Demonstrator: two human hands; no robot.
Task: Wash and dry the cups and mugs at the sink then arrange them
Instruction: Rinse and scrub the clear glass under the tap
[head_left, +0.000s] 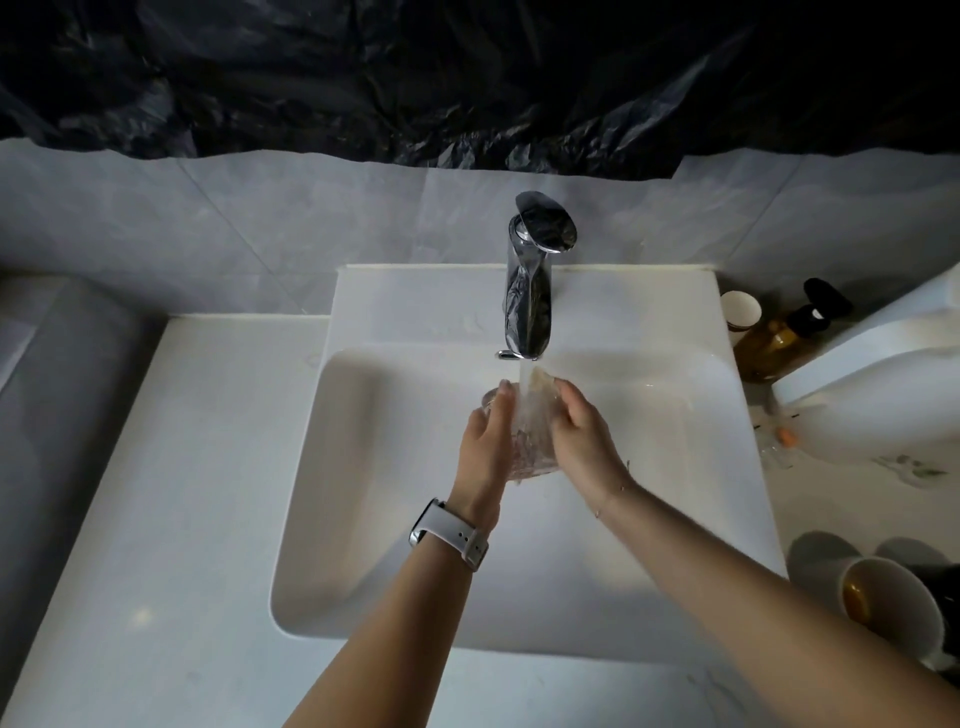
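Observation:
A clear glass cup (527, 441) sits between both hands over the white sink (363, 467), under the running stream from the chrome tap (530, 291). My left hand (488, 441), a white watch on its wrist, grips the cup's left side. My right hand (582, 431) grips its right side with the fingers curled over the rim. Water splashes into the cup's mouth. A white mug (888, 603) with a brown inside stands at the right edge of the counter.
A paper cup (740, 309) and an amber pump bottle (779, 338) stand at the back right, beside a large white object (872, 389). A dark cup (940, 582) is behind the white mug. The white counter (182, 493) stretches to the left of the sink. Black plastic sheeting covers the wall.

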